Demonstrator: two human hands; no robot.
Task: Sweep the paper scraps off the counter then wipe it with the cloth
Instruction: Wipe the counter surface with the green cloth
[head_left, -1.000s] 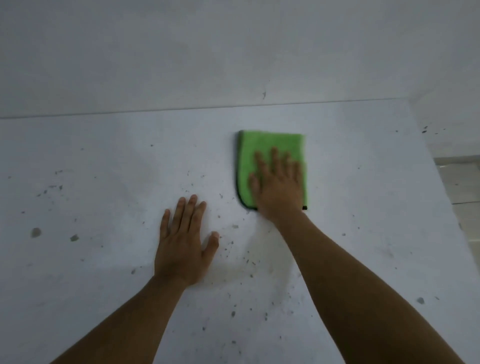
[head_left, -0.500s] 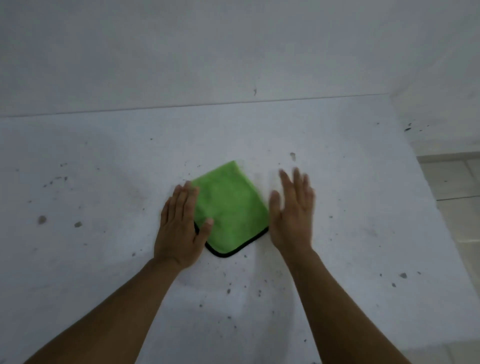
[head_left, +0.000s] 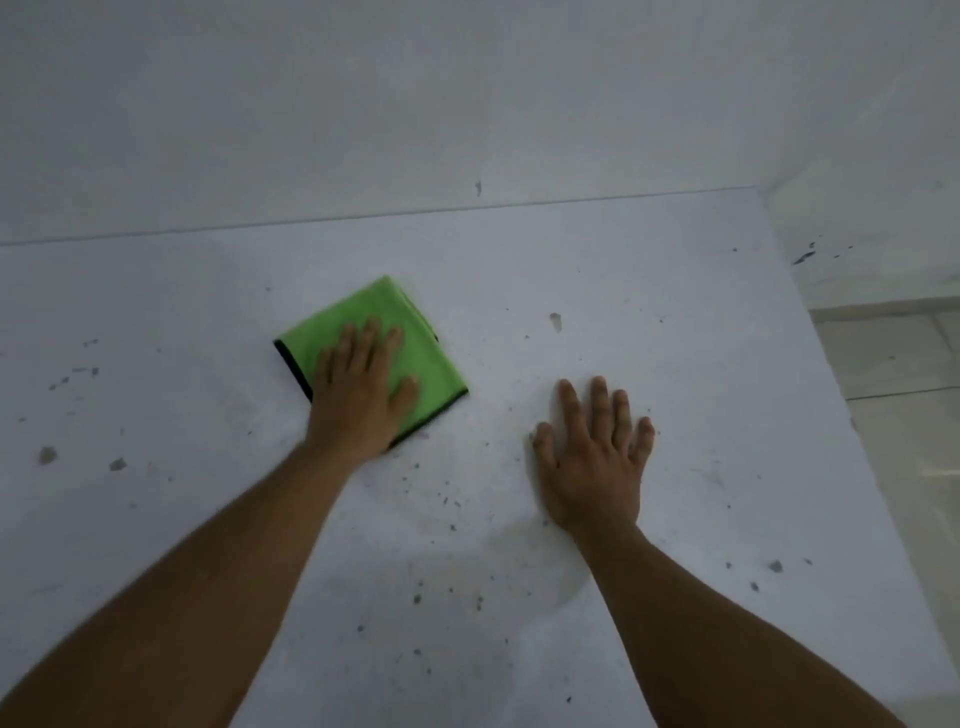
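A folded green cloth (head_left: 358, 317) with a black hem lies on the white counter (head_left: 675, 322), left of centre. My left hand (head_left: 361, 395) presses flat on its near half, fingers straight and spread. My right hand (head_left: 595, 457) rests flat on the bare counter to the right of the cloth, fingers spread, holding nothing. Small dark specks (head_left: 447, 501) dot the counter between and in front of my hands. No paper scraps show.
A white wall (head_left: 467, 104) rises behind the counter. The counter's right edge (head_left: 852, 415) drops off to a tiled floor (head_left: 914, 374). A few grey marks (head_left: 47, 454) sit at the far left of the counter.
The cloth passed from under my right hand to under my left hand and slid left and away. My right hand came off it and now lies flat on the counter.
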